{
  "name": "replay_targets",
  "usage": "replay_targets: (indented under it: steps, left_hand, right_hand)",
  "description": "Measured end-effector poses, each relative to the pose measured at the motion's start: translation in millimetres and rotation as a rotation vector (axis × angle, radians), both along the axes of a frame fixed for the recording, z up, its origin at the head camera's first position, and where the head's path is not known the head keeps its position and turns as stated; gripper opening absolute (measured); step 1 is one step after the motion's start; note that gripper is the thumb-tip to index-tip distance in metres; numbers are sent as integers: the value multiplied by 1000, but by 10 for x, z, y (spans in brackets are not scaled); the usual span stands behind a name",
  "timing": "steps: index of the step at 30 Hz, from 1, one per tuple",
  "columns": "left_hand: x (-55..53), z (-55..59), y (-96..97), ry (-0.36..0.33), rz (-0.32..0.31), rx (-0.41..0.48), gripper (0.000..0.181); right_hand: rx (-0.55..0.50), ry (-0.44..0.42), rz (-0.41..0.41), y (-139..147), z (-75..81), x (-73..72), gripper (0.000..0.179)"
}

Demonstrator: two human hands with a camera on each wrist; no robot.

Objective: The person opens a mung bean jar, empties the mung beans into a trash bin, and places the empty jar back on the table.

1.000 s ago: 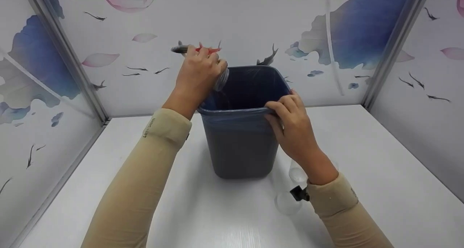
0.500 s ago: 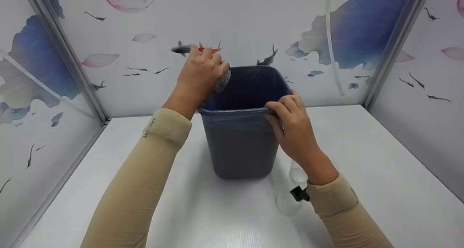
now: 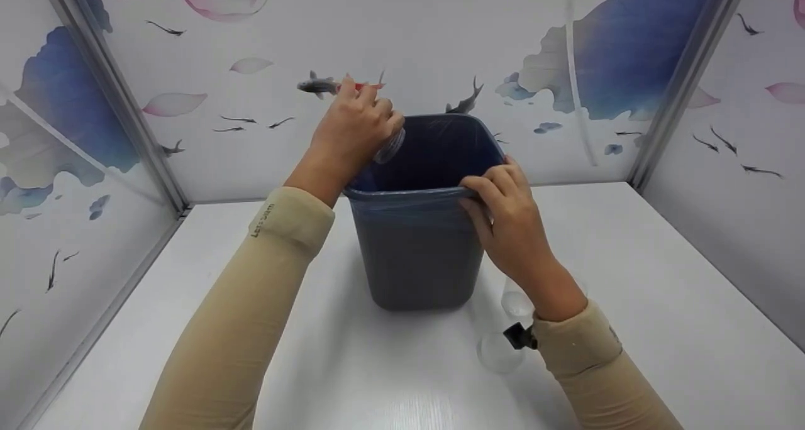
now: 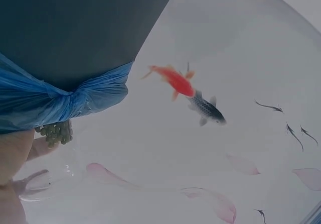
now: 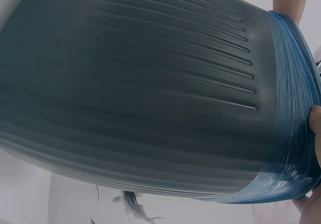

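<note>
In the head view my left hand point(image 3: 352, 125) grips a clear jar point(image 3: 391, 147), tipped over the left side of a grey bin point(image 3: 421, 260). Small greenish-brown bits point(image 4: 56, 133) show inside the jar in the left wrist view, close to the bin's edge. Most of the jar is hidden behind my hand in the head view. A blue bag point(image 5: 293, 118) lines the bin and folds down over its rim. My right hand point(image 3: 512, 219) holds the front right corner of that rim, fingers over the bag and thumb outside.
A clear container point(image 3: 517, 303) sits on the white table point(image 3: 402, 367), partly hidden behind my right wrist. A clear round piece point(image 3: 500, 352) lies nearer to me. Printed walls point(image 3: 402, 34) enclose the table at the back and sides.
My left hand has shifted slightly to the right with the jar, farther over the bin's opening. My right hand and the bin have stayed put.
</note>
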State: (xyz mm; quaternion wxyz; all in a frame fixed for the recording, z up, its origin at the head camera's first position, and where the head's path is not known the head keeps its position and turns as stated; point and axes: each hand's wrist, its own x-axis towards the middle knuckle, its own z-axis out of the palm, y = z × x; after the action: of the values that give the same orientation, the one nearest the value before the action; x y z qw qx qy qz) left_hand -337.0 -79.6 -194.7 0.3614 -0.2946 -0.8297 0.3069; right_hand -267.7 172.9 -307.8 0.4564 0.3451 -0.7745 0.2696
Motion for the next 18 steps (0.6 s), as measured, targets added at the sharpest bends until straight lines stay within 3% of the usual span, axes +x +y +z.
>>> replay_targets:
  steps: [8,18]
  left_hand:
    - [-9,-7,39,57,-28,-101,28]
    - [-5,0,47,44,-23,-109,27]
  right_hand:
    - [-4,2,5,1,-10,-3,15]
    - [-12,20,-3,-1,-30,-26,16]
